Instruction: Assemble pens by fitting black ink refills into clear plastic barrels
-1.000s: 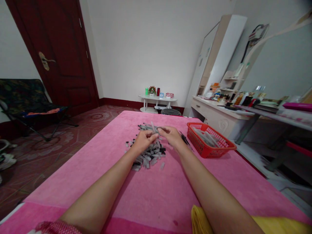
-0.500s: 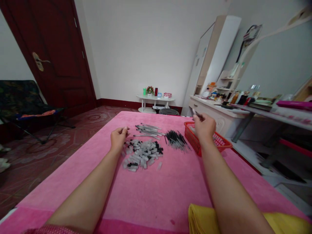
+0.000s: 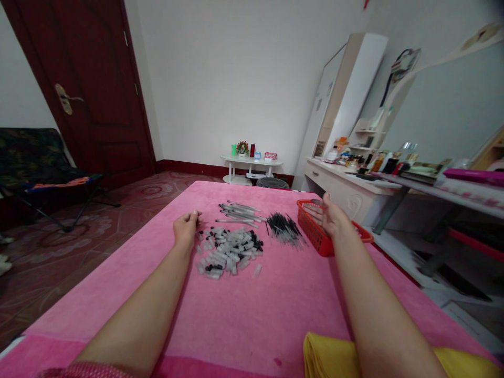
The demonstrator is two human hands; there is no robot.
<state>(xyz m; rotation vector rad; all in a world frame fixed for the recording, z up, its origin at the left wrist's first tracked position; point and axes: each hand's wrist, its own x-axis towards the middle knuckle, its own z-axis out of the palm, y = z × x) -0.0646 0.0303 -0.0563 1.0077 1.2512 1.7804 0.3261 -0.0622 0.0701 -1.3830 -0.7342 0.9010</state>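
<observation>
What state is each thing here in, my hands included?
Left hand: fingers drawn together, grip contents unclear
Right hand: open, at the basket
Red basket: upright, partly hidden by the right hand
Small caps: loosely heaped
Pen tubes: lying in a loose bunch
Thin black sticks: piled
Yellow cloth: folded
Door: closed
Camouflage chair: unfolded

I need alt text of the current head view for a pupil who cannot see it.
A person's right hand is open over a red basket, while the left hand, fingertips together, is beside a pile of clear and black caps. Beyond the caps lie long pen tubes, with thin dark refills near the basket, all on a pink cloth.
</observation>
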